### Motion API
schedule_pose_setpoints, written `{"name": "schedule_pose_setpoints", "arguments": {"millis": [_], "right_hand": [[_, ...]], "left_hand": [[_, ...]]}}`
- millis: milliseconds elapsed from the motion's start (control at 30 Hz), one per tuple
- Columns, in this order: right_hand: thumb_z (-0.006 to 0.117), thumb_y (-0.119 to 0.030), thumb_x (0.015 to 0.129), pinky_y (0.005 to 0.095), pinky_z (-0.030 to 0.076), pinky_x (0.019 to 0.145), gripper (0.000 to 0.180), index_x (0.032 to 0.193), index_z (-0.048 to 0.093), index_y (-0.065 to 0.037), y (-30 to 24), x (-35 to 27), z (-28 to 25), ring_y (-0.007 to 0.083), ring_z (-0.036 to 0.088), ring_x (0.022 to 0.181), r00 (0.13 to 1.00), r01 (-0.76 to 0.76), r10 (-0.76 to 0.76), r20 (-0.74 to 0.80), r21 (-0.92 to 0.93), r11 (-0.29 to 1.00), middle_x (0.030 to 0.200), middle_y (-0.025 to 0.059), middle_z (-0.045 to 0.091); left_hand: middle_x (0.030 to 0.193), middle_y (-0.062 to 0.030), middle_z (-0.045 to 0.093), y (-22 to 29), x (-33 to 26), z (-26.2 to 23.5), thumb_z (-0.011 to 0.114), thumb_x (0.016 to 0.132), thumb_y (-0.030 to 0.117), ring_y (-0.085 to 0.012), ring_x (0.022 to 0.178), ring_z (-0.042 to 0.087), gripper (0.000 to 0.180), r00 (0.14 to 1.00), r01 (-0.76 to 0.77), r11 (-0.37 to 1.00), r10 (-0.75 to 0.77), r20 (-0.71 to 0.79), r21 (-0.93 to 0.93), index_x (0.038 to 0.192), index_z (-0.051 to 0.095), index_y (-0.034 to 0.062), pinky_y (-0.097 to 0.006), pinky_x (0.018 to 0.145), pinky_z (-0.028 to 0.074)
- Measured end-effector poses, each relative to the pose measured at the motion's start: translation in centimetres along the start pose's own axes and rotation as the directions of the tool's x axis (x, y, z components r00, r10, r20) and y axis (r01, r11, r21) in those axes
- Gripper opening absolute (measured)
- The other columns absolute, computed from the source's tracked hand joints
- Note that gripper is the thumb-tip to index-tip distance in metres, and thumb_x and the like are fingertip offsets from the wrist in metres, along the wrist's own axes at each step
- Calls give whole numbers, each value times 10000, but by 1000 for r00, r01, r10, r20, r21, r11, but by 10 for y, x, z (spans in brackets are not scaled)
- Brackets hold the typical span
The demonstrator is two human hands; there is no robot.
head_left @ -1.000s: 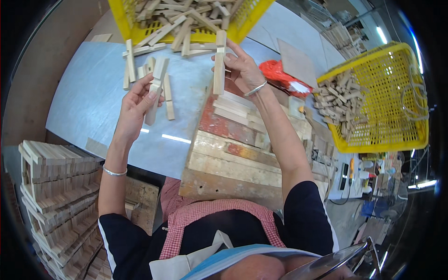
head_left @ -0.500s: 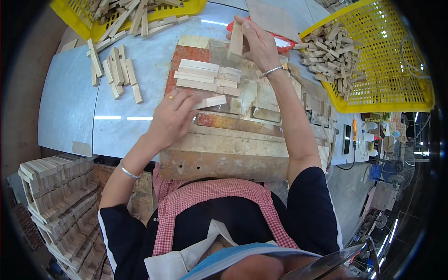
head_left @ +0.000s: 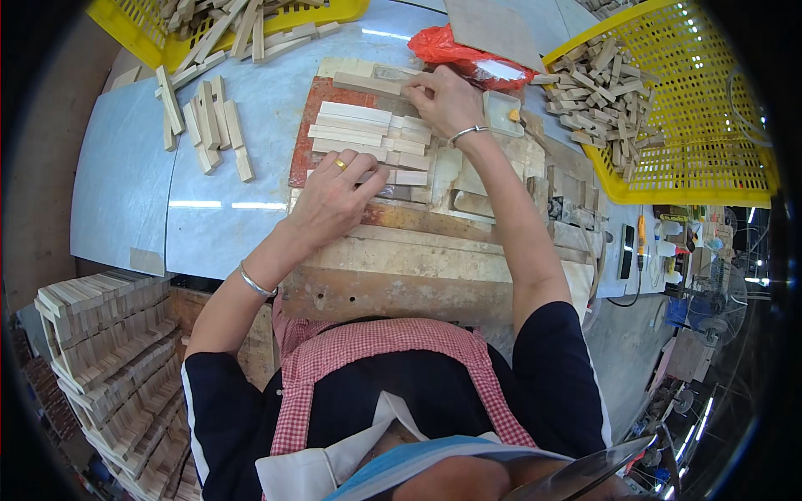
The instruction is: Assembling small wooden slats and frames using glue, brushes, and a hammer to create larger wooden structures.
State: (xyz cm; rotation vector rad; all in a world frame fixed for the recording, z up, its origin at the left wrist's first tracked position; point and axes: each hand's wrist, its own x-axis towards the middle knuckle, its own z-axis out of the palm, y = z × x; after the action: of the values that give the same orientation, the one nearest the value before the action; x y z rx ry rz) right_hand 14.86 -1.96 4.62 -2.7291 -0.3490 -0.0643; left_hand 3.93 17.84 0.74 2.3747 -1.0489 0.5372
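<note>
Half a second ago our right hand (head_left: 447, 98) held a wooden block (head_left: 368, 83) upright above the board; now it lays that block flat at the far end of the row of wooden strips (head_left: 368, 138), fingers closed around its right end; our left hand (head_left: 334, 196) has come down from mid-reach and rests, fingers bent, on the nearest strip (head_left: 409, 177), pressing it against the worn jig board (head_left: 401, 250) on the table (head_left: 217, 225); we judge the row is gaining 1 more piece.

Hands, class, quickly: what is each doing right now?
Left hand: pressed on the nearest wooden strip, not gripping.
Right hand: holding the far wooden strip.
</note>
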Motion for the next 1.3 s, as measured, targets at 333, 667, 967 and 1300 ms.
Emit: {"name": "schedule_pose_setpoints", "arguments": {"millis": [333,667,967,1300], "right_hand": [[597,-164,834,360,467,782,170,953,705,-109,32,8,26,258,591,839,885,458,-450,-122,41,888,899,76,624],[538,-176,854,390,465,795,232,982,701,-73,-39,19,0,311,593,861,975,198,-214,52,213,957,871,162,635],[540,-320,883,397,493,807,289,1091,631,-142,-198,13,88,302,629,894,696,501,-413,587,15,866,958,155,636],[616,-291,820,405,485,806,272,976,593,-69,-182,20,101,337,613,910,865,213,-267,424,173,962,949,166,624]], "left_hand": [[948,-73,535,-6,5,2,605,695,82,-225,885,537,352,995,61,996,-56,-79,66,1044,591,48,-357,790,418],[961,-146,580,-94,-35,-47,633,802,136,-336,836,575,207,813,441,897,-411,-413,-23,974,590,30,-429,714,465],[889,-212,601,-170,-79,-65,648,779,263,-344,774,629,351,609,792,558,-752,-251,248,943,579,-40,-441,686,516],[931,-151,641,-162,-125,-103,472,910,119,-227,794,656,227,303,184,-208,-918,256,-961,1019,570,-54,-334,710,539]]}}
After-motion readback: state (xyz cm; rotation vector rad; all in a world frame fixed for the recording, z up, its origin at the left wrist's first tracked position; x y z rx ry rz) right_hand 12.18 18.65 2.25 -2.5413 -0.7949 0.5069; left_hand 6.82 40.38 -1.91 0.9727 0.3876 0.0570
